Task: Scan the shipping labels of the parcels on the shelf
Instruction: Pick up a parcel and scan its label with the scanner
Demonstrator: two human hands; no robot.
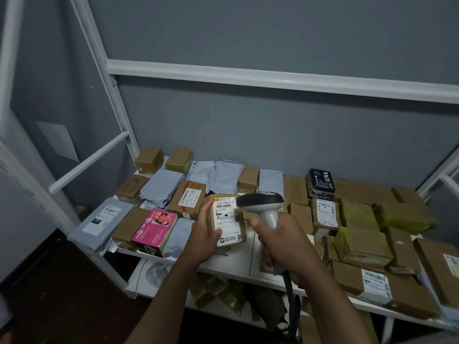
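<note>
The small cardboard parcel (227, 220) is lifted off the shelf (238, 259) and tilted so that its white shipping label (226, 214) faces up toward the camera. The left hand (205, 234) grips it from the left side, with the thumb lying along the label's left edge and the other fingers curled round under the box. Just right of those fingers, the right hand (280, 244) is wrapped round the pale handle of a barcode scanner (264, 207); its dark head sits above the parcel's upper right corner, very close to it, though whether the two touch cannot be told. A dark cable hangs down from the bottom of the handle, below the right wrist.

Beyond the fingers, the white shelf is crowded with brown boxes and grey mailer bags. To the left of the left hand lies a pink box (155, 229), and further left a grey bag with a label (101, 222). Behind the scanner, near the grey wall, stands a black box (320, 183) with white characters. More parcels show on the lower tier beneath.
</note>
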